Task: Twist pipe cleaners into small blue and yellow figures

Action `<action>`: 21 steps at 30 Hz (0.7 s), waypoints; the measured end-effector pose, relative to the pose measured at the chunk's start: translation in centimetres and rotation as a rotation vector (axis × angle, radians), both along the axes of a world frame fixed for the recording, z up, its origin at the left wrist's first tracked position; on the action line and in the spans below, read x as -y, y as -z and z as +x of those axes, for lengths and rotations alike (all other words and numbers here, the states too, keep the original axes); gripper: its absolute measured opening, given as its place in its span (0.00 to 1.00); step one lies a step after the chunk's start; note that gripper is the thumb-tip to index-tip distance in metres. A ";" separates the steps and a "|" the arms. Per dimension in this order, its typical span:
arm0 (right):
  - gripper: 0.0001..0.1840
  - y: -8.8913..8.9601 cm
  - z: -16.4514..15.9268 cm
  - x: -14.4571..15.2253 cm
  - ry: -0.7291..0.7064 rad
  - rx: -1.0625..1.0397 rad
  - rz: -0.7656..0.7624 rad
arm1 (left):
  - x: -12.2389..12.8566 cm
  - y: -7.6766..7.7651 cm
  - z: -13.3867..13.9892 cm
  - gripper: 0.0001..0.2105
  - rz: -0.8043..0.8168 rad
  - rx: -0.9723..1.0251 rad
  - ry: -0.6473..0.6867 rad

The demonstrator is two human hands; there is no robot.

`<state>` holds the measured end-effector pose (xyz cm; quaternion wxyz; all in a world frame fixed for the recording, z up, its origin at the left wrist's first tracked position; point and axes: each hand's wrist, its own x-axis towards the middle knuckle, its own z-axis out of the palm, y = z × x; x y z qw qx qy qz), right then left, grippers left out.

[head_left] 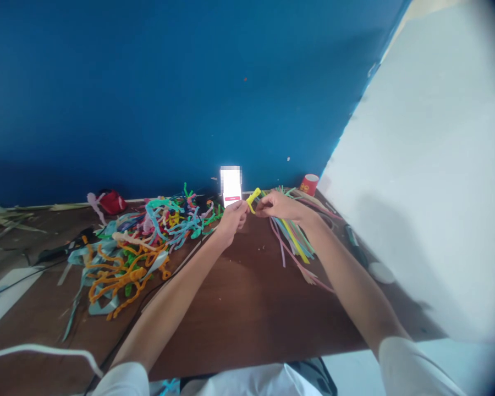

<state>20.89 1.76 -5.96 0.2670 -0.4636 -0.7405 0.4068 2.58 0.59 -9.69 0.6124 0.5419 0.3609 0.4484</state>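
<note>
Both hands are raised over the far middle part of the table, close together. My left hand (234, 216) is closed, with its thumb and finger pinched on a short, bent yellow pipe cleaner (253, 196). Just to the right, my right hand (281, 205) has its fingertips pinched together at the lower end of the same pipe cleaner; its fingers partly hide the contact. Behind my left hand stands a phone (232, 187) with a bright white screen, its upper part blurred out.
At left lie a heap of colourful twisted pipe cleaners (190, 223), an orange bunch (126, 278) and a red pouch (113, 202). Straight pipe cleaners (293, 240) lie under my right arm. A red cup (309, 185) stands by the wall. Cables cross the brown table (239, 319).
</note>
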 end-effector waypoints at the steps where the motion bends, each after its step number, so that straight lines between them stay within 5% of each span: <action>1: 0.11 0.3 0.2 -0.3 0.002 -0.022 -0.037 | 0.1 -0.1 0.0 0.15 0.008 0.016 0.048; 6: 0.13 1.6 1.8 -1.6 -0.025 -0.148 -0.087 | 0.7 -0.4 -0.3 0.16 0.020 -0.145 0.328; 9: 0.14 1.6 2.4 -1.8 -0.058 -0.249 -0.093 | 0.8 -0.3 -0.4 0.16 0.121 -0.351 0.350; 15: 0.12 0.4 1.1 -0.7 -0.022 -0.191 -0.097 | -0.1 0.9 0.0 0.14 0.311 -0.631 0.013; 21: 0.06 0.1 -0.5 -0.1 0.060 -0.166 -0.026 | 0.2 0.8 0.5 0.13 0.235 -0.309 -0.132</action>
